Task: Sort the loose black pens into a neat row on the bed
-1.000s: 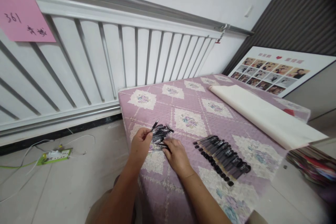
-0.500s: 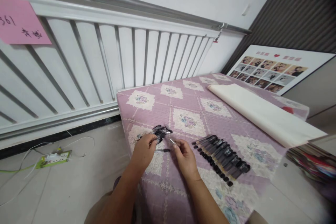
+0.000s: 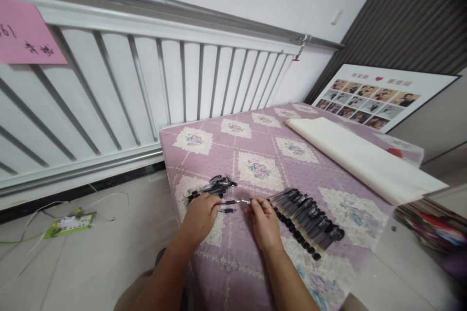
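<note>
1. Your left hand (image 3: 200, 216) is pinched closed on a dark pen (image 3: 229, 202), its tip pointing right, low over the purple floral cloth (image 3: 226, 257).
2. Your right hand (image 3: 265, 221) has thumb and fingers closed on a small silvery piece (image 3: 246, 201), held in line with that tip; you cannot tell here whether the two touch.
3. Just below the pen you hold, a second pen (image 3: 227, 211) lies on the cloth, partly hidden by your left hand.
4. Beyond your left hand you have a loose pile of black pens (image 3: 220, 184), pointing various ways.
5. To the right of your right hand, a slanting row of pens (image 3: 310, 213) lies side by side.
6. Farther off, you face a pale sheet (image 3: 357, 155), a photo board (image 3: 368, 99) and a white radiator (image 3: 146, 82).
</note>
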Tool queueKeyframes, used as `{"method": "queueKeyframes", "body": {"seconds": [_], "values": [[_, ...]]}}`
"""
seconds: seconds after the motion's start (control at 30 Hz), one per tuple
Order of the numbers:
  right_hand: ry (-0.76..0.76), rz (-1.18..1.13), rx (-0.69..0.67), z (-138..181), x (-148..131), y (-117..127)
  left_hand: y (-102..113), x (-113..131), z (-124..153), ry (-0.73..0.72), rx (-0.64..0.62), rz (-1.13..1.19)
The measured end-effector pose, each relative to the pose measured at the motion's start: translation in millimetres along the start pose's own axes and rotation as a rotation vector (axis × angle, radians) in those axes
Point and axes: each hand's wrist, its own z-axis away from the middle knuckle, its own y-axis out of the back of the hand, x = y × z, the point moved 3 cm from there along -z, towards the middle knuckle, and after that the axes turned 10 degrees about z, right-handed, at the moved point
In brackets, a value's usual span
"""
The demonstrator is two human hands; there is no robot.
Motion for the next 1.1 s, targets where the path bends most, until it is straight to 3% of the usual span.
{"method": "queueKeyframes", "body": {"seconds": [0.23, 0.53, 0.8, 0.97, 1.1], "values": [[0.061, 0.179, -0.073, 2, -11, -2, -1, 3, 1, -0.015, -0.036, -0.020], [0.163, 0.262, -0.197, 6, -17, -11, -4, 15, 1, -0.036, -0.103, -0.020], [0.208, 0.312, -0.278, 8, -20, -11, -6, 16, 2, -0.038, -0.087, -0.059], [0.207, 0.326, -0.255, 12, -25, -11, -12, 16, 2, -0.018, -0.079, -0.069], [0.129, 0.207, -0.132, 10, -19, -6, -20, 18, 1, -0.056, -0.071, 0.013]]}}
